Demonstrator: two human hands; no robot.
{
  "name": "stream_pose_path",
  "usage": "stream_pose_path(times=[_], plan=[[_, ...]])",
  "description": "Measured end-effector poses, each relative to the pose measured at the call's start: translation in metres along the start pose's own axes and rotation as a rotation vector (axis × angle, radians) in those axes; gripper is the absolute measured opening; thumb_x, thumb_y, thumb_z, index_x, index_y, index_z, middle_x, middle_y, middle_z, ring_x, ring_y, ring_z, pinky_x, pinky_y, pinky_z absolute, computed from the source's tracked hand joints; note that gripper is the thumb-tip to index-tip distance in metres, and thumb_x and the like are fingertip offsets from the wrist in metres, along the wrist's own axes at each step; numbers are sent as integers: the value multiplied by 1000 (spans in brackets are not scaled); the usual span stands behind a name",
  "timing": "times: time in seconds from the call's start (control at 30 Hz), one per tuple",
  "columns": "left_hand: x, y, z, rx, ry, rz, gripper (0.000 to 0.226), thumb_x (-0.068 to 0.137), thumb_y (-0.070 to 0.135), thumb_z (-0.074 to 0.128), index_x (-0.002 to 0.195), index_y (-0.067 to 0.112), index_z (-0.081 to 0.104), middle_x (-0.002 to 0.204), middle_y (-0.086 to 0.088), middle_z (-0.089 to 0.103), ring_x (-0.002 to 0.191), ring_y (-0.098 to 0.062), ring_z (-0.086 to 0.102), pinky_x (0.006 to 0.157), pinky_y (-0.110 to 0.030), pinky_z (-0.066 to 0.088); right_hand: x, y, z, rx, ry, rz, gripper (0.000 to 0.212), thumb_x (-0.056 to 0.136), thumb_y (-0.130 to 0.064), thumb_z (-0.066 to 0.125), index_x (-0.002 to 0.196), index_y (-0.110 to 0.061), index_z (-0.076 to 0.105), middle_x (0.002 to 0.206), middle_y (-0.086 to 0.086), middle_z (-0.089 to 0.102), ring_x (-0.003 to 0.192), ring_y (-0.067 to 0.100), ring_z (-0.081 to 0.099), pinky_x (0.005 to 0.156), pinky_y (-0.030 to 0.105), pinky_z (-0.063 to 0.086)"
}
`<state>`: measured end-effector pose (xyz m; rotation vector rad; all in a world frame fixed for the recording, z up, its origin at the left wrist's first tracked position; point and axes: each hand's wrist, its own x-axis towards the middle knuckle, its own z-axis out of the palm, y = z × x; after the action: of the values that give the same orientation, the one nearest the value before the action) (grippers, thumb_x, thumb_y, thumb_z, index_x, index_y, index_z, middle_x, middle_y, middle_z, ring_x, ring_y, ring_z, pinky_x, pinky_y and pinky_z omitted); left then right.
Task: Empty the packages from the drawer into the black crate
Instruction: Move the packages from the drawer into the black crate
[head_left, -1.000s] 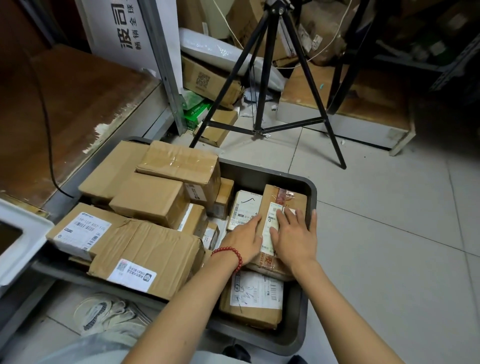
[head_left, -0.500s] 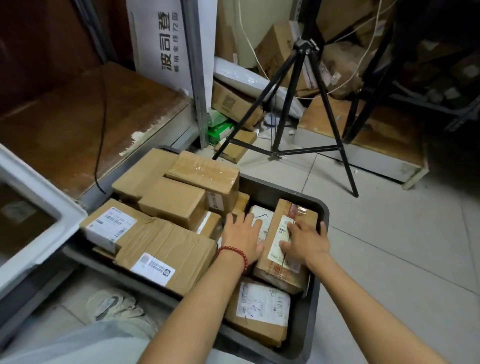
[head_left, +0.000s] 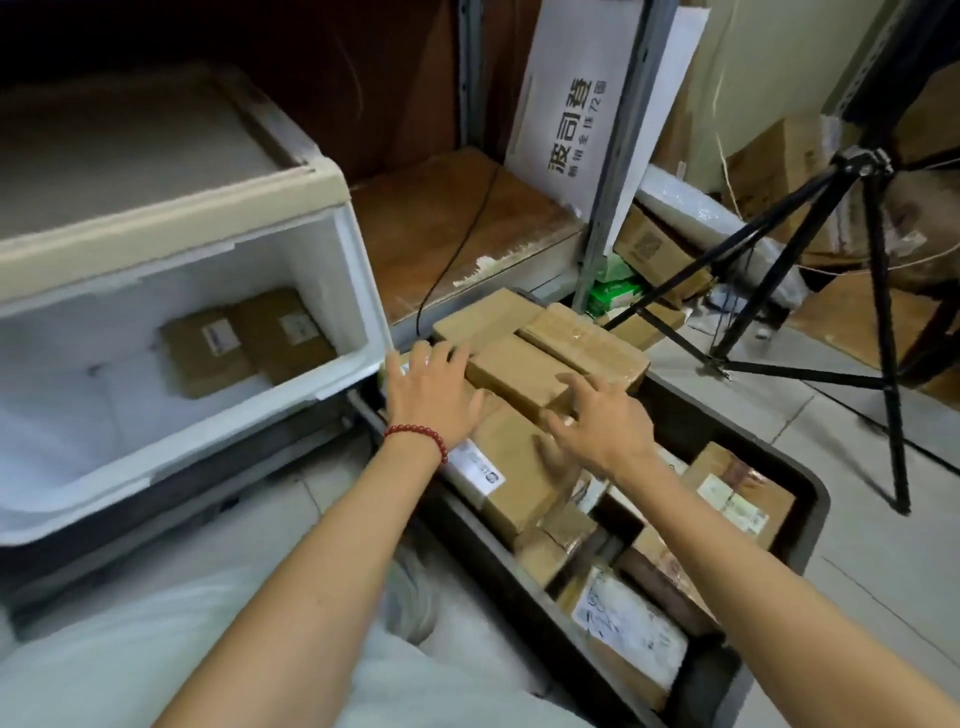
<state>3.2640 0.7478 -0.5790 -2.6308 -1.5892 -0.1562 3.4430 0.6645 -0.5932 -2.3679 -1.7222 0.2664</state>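
Note:
The white plastic drawer (head_left: 358, 291) stands pulled out at the left, with two brown labelled packages (head_left: 249, 340) lying in its far right corner. On the floor to its right sits the black crate (head_left: 810, 483), piled with several cardboard packages (head_left: 550, 364). My left hand (head_left: 434, 389), with a red bead bracelet, hovers with spread fingers over the pile next to the drawer's corner. My right hand (head_left: 597, 421) is open above the stacked boxes in the crate and holds nothing. Both hands are blurred by motion.
A black tripod (head_left: 878, 291) stands on the tiled floor at the right. A metal shelf post (head_left: 618, 182) and a wooden shelf board (head_left: 467, 228) lie behind the crate, with a white printed carton (head_left: 582, 114) and more boxes beyond. My light trousers fill the bottom left.
Both hands left the package at the crate's right side and swung left over the pile toward the drawer. The view turned left, so the open drawer and its two packages now show.

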Motion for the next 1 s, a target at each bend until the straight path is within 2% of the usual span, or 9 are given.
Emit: stream_pose_path(times=[0.2, 0.5, 0.6, 0.77, 1.0], plan=[[-28, -108, -24, -32, -49, -358, 54, 92, 48, 46, 141, 24, 40, 142, -4, 45, 128, -29, 39, 102, -46, 32, 29, -98, -1, 47, -67, -281, 61, 93, -56, 49, 145, -26, 39, 145, 5, 44, 128, 29, 46, 101, 42, 43], [-74, -203, -44, -31, -52, -513, 59, 94, 49, 47, 146, 25, 32, 148, -5, 39, 135, -28, 34, 105, -45, 31, 50, -216, 5, 14, -108, -561, 62, 94, -59, 44, 146, -26, 37, 150, 4, 38, 134, 27, 41, 100, 45, 45], [-81, -227, -38, -42, -88, -563, 62, 93, 51, 47, 147, 24, 31, 148, -6, 39, 136, -29, 33, 106, -46, 31, 56, -248, 22, 11, -168, -597, 62, 94, -59, 44, 147, -28, 34, 152, 3, 35, 134, 27, 42, 99, 45, 45], [-79, -258, -22, 1, -103, -549, 61, 93, 50, 46, 146, 24, 31, 147, -6, 40, 135, -28, 34, 104, -44, 32, 74, -276, 54, 25, -219, -612, 62, 95, -55, 47, 148, -27, 33, 154, 3, 32, 137, 25, 38, 102, 45, 43], [-47, -300, 30, 1, -175, -564, 63, 93, 49, 46, 146, 19, 30, 145, -10, 41, 133, -30, 35, 103, -44, 33, 123, -312, 110, 79, -283, -530, 64, 94, -51, 52, 147, -22, 32, 152, 9, 34, 135, 30, 39, 105, 44, 41]])
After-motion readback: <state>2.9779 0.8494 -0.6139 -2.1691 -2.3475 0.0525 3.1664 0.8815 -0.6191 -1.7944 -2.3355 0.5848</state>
